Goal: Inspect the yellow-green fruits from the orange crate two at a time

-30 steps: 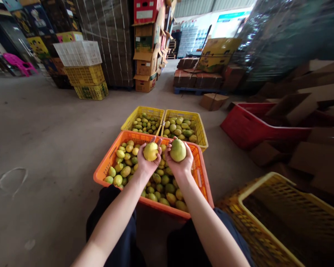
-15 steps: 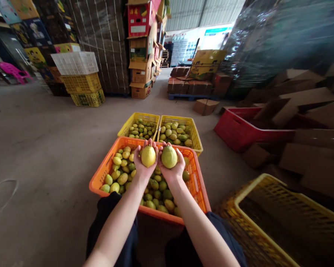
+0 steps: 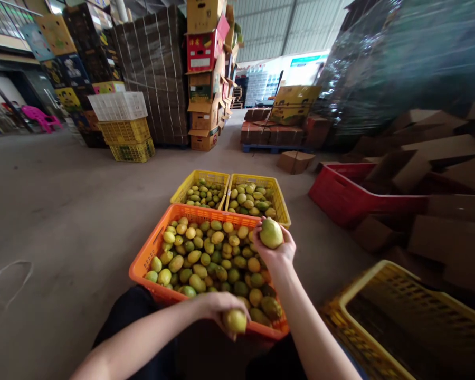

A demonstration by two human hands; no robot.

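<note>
My left hand (image 3: pixel 220 307) is turned over at the near edge of the orange crate (image 3: pixel 266 331), its fingers curled round a yellow lemon (image 3: pixel 236 321), slightly blurred. Higher up, over the crate's right side, my right hand (image 3: pixel 282 250) faces palm up with a larger, greener lemon-like fruit (image 3: pixel 271 234) cupped in its bent fingers. Many yellow and green lemons (image 3: pixel 200 256) fill the orange crate below both hands.
Two yellow crates of similar fruit, left (image 3: pixel 178 192) and right (image 3: pixel 283 203), touch the orange crate's far side. At right stand another yellow crate (image 3: pixel 374 274) and a red crate (image 3: pixel 332 195) with cardboard. Stacked boxes (image 3: pixel 203 105) and a pallet (image 3: pixel 273 149) stand beyond.
My hands have parted from side by side. The left turned over and came nearer with its lemon; the right moved rightward, still holding the greener fruit. The view tilted up slightly.
</note>
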